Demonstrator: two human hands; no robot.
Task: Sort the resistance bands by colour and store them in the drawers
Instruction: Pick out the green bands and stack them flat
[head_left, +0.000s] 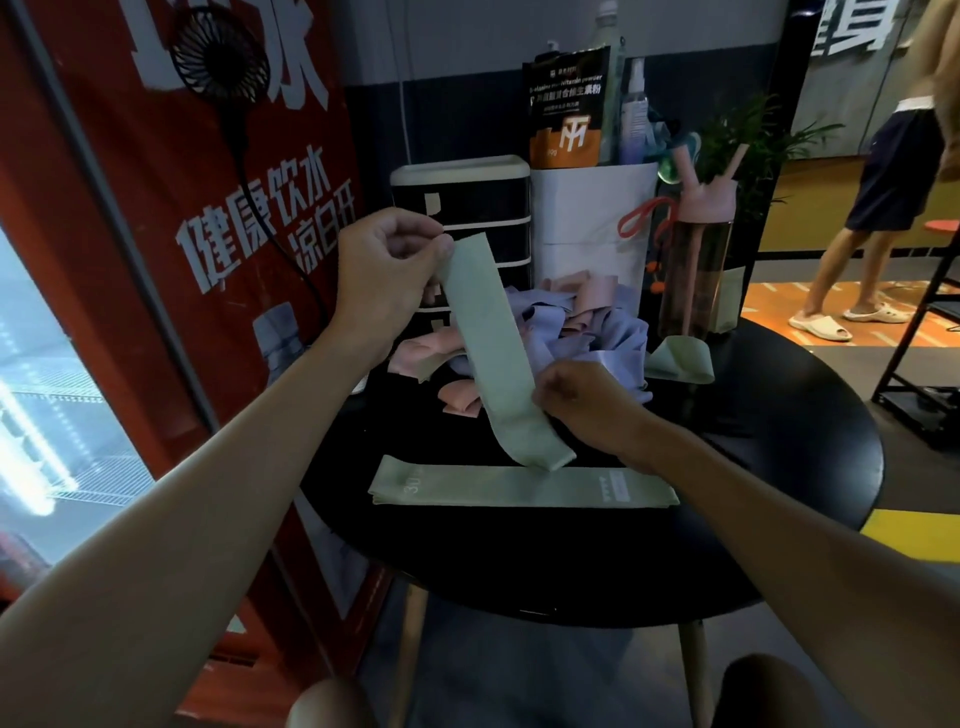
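Here's a green band (488, 343), held up off the surface and slanting between the two hands. The left hand (387, 265) pinches its top end, fingers curled tight. The right hand (587, 405), lower and nearer, is closed on the band's edge close to the bottom fold. The tail of it just brushes a second green band (519, 487), which lies flat and straight right below the right hand. So I'd say a green stack is getting started.

A third green band (680, 359) sits curled up beyond the right hand, not yet gathered in. Between and beyond the hands there's the mixed heap (587, 332) of lilac and pink bands, all tangled together, with loose pink ones (421, 358) spilling out under the left hand.

The drawer unit (462, 208) stands behind the left hand. No drawer looks pulled out, and I can't tell what's inside. By my reckoning it's early days: one green laid out, one in hand, and pink, lilac and all the storing are yet to come.
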